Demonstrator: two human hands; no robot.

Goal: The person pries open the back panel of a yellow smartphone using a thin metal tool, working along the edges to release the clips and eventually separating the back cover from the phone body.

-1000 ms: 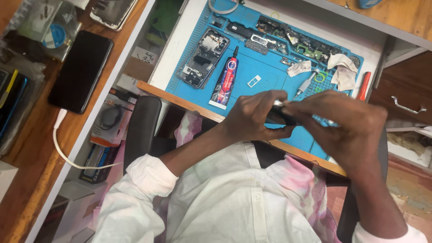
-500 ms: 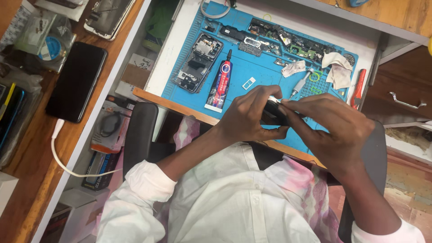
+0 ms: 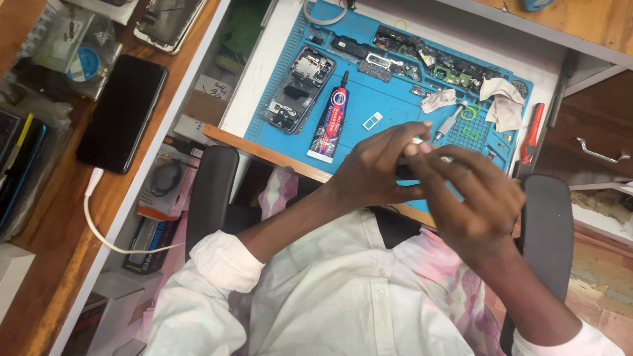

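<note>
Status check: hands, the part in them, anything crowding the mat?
Left hand and right hand pinch one small dark part, mostly hidden. Glue tube and opened phone lie apart on blue mat.

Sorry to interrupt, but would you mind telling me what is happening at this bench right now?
A person in a white shirt sits at a blue repair mat, both hands raised above its near edge. The left hand and right hand together pinch a small dark part with a pale tip; what it is cannot be told. On the mat lie an opened phone frame, a black and red glue tube and a crumpled cloth. A black phone rests on the wooden side desk.
</note>
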